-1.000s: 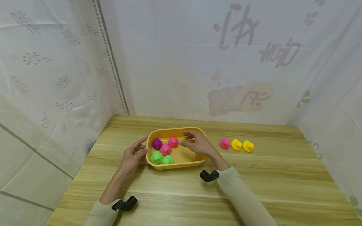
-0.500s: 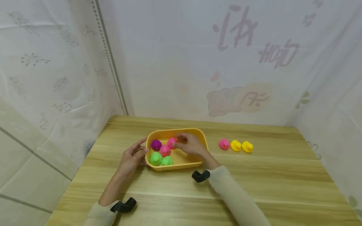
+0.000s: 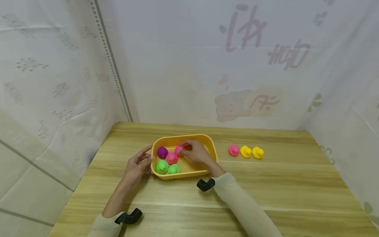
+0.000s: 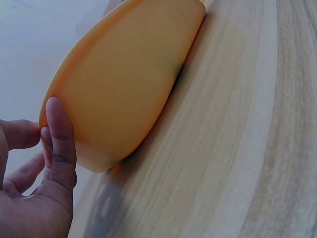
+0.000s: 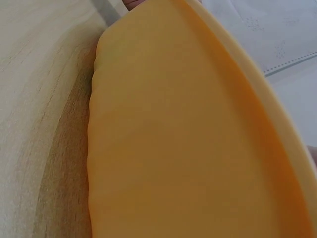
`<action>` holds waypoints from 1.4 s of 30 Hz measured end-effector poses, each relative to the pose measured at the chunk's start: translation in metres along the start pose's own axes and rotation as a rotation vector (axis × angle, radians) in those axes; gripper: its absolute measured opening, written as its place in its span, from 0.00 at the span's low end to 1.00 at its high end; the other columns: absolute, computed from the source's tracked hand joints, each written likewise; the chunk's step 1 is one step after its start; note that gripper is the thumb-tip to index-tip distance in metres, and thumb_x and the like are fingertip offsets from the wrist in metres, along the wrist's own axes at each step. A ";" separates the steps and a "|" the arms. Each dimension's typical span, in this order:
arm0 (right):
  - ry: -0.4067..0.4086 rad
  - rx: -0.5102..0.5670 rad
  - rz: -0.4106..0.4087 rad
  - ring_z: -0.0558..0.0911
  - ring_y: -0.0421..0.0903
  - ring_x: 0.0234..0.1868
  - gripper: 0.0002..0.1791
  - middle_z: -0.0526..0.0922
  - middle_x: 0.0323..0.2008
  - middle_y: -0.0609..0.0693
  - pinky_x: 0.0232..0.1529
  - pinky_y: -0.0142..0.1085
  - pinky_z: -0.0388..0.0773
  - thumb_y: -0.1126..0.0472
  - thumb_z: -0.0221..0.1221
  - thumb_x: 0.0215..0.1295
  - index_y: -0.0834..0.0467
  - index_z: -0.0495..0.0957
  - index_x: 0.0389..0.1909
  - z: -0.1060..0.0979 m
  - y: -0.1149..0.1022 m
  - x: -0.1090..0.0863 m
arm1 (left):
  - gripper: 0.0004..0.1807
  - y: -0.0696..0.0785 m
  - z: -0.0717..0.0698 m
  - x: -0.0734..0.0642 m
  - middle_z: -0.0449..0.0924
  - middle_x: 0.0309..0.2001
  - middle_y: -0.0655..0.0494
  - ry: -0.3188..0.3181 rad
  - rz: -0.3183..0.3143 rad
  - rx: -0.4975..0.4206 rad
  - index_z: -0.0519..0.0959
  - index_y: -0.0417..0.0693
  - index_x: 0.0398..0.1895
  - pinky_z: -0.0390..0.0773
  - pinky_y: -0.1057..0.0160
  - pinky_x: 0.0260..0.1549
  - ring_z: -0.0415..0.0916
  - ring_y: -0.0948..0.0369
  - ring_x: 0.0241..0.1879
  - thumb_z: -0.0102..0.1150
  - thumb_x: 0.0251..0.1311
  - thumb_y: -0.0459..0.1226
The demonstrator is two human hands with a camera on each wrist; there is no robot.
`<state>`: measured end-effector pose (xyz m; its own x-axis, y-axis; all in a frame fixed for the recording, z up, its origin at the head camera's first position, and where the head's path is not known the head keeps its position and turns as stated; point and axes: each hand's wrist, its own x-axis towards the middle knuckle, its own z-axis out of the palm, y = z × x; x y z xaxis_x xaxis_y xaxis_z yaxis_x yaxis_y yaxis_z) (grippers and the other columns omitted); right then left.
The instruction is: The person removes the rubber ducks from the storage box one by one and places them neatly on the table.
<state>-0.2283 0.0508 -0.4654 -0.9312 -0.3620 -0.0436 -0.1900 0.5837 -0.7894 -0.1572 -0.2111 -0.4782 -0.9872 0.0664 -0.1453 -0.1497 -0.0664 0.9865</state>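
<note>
A yellow plastic basket (image 3: 201,172) stands on the table with rubber ducks in its left half: a purple duck (image 3: 162,152), two pink ones and two green ones. My left hand (image 3: 137,167) touches the basket's left end; in the left wrist view its fairly straight thumb (image 4: 60,124) lies on the outer wall, a finger at the rim. Inside the basket, my right hand (image 3: 195,152) pinches the rear pink duck (image 3: 178,150) between thumb and fingers. The other pink duck (image 3: 171,158) sits in front of it, behind the green ducks (image 3: 162,167). The basket wall hides most of the right hand in its wrist view.
Right of the basket, a pink duck (image 3: 234,150) and two yellow ducks (image 3: 245,151) stand in a row on the wooden table (image 3: 284,184). Patterned cloth (image 3: 177,65) hangs behind the table and at both sides.
My right hand has moved left inside the basket, and its fingers have closed on the rear pink duck. The left hand has stayed at the basket's left end.
</note>
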 end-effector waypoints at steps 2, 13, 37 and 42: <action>0.003 -0.009 -0.010 0.82 0.47 0.49 0.15 0.86 0.48 0.50 0.55 0.39 0.81 0.52 0.66 0.69 0.54 0.84 0.51 0.001 0.000 0.001 | 0.31 0.000 -0.001 -0.001 0.69 0.45 0.52 0.001 -0.001 0.003 0.66 0.51 0.77 0.84 0.69 0.29 0.76 0.64 0.28 0.59 0.73 0.36; 0.009 0.017 0.021 0.81 0.46 0.47 0.19 0.85 0.47 0.51 0.53 0.38 0.82 0.54 0.70 0.65 0.58 0.81 0.52 0.001 0.001 -0.001 | 0.31 -0.002 -0.001 -0.001 0.70 0.44 0.54 0.011 -0.020 0.000 0.66 0.52 0.77 0.84 0.69 0.29 0.76 0.64 0.28 0.60 0.72 0.35; 0.047 0.201 0.042 0.82 0.48 0.53 0.25 0.85 0.52 0.49 0.54 0.42 0.82 0.48 0.73 0.59 0.53 0.84 0.55 -0.018 -0.010 -0.028 | 0.31 0.000 0.000 0.000 0.70 0.45 0.53 0.014 -0.010 0.007 0.67 0.52 0.76 0.84 0.69 0.29 0.76 0.63 0.28 0.60 0.72 0.35; 0.044 0.225 0.016 0.82 0.47 0.53 0.24 0.86 0.52 0.47 0.55 0.42 0.82 0.47 0.71 0.60 0.51 0.85 0.56 -0.024 -0.010 -0.035 | 0.31 -0.001 0.000 0.000 0.69 0.44 0.53 0.010 -0.006 0.009 0.66 0.52 0.77 0.84 0.69 0.29 0.75 0.64 0.28 0.60 0.72 0.35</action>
<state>-0.2011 0.0757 -0.4414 -0.9470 -0.3193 -0.0339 -0.1061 0.4108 -0.9056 -0.1570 -0.2113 -0.4790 -0.9867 0.0569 -0.1521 -0.1554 -0.0573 0.9862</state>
